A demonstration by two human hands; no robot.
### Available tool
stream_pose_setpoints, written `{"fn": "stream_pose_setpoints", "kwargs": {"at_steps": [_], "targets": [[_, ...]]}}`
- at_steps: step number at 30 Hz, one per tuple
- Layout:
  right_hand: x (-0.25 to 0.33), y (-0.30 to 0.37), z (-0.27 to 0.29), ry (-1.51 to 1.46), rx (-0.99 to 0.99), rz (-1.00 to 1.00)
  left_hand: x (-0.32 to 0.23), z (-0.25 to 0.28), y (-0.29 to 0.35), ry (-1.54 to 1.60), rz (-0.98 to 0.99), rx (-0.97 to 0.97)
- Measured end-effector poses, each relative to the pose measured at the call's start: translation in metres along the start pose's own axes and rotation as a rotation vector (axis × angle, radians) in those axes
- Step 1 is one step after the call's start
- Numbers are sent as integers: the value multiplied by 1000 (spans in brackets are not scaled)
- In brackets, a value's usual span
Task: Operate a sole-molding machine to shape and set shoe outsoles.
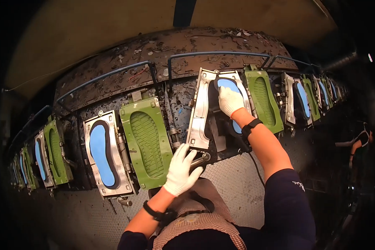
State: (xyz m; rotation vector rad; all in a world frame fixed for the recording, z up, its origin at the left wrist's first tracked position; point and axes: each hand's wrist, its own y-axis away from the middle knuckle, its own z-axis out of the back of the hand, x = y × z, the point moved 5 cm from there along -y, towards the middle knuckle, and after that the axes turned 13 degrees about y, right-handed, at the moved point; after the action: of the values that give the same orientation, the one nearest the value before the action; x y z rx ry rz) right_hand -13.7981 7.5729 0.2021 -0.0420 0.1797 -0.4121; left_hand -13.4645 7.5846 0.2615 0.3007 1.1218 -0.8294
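My right hand (231, 102), in a white knitted glove, is closed at the upper part of a shoe sole with a blue top and black rim (228, 84). Most of the sole's middle is hidden by that hand and forearm. It lies over a silver metal mould frame (198, 112) with a dark opening along its left side. My left hand (181, 170), gloved the same way, has its fingers apart at the frame's lower left corner, beside a metal handle (201, 161). Whether it touches the handle is unclear.
A green mould half with a tread pattern (263, 100) adjoins the frame on the right. Left of me stand another green half (146, 141) and a silver frame holding a blue sole (101, 155). More moulds line both sides. Blue rails (216, 53) run behind, before a scrap-littered surface (154, 52).
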Motion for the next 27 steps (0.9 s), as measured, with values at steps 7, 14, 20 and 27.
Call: {"fn": "stream_pose_setpoints", "kwargs": {"at_steps": [7, 14, 20, 27], "targets": [[-28, -2, -10, -278, 5, 24, 50, -97, -26, 72, 777, -85], [-48, -4, 37, -554, 112, 157, 21, -189, -21, 252, 928, 81], [-73, 24, -5, -400, -36, -8, 8, -236, -49, 115, 898, -4], [-98, 105, -44, -1309, 102, -87, -15, -232, -98, -105, -299, 71]]}}
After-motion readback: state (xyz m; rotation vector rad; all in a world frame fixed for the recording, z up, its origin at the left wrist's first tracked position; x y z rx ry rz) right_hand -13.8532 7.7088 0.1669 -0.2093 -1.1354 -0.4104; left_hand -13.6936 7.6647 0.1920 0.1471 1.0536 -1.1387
